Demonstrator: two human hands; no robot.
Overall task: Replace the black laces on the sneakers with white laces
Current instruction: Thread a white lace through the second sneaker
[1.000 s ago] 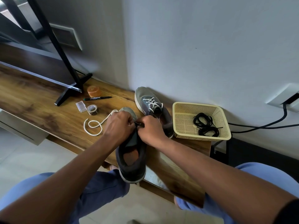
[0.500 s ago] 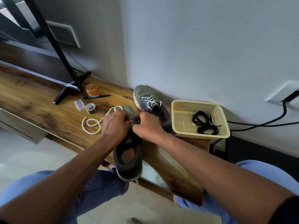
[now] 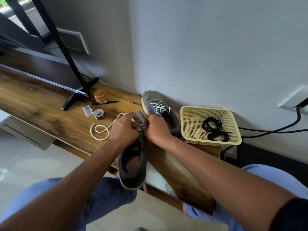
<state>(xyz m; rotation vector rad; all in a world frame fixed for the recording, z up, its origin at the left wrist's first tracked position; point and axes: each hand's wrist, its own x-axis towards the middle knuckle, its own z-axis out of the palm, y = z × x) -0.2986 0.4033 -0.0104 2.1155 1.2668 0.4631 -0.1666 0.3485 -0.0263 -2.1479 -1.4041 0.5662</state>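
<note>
A grey sneaker (image 3: 133, 165) lies on the wooden table's front edge, heel toward me, toe away. My left hand (image 3: 124, 130) and my right hand (image 3: 155, 128) meet over its front part, fingers curled, both pinching the white lace (image 3: 100, 132) at the eyelets. The lace's free end trails in a loop to the left on the table. A second grey sneaker (image 3: 158, 109), laced in white, stands behind against the wall. The black laces (image 3: 214, 130) lie coiled in the cream basket (image 3: 186, 129).
A TV stand's black leg (image 3: 75, 97), an orange lid (image 3: 100, 95), a marker (image 3: 104, 102), a tape roll (image 3: 99, 114) and a small clear box (image 3: 87, 111) lie at the left on the wooden table (image 3: 41, 107). Black cables (image 3: 275, 129) run along the wall at right.
My hands have shifted slightly toward the shoe's toe and drawn closer together. The lace loop on the table has shifted a little.
</note>
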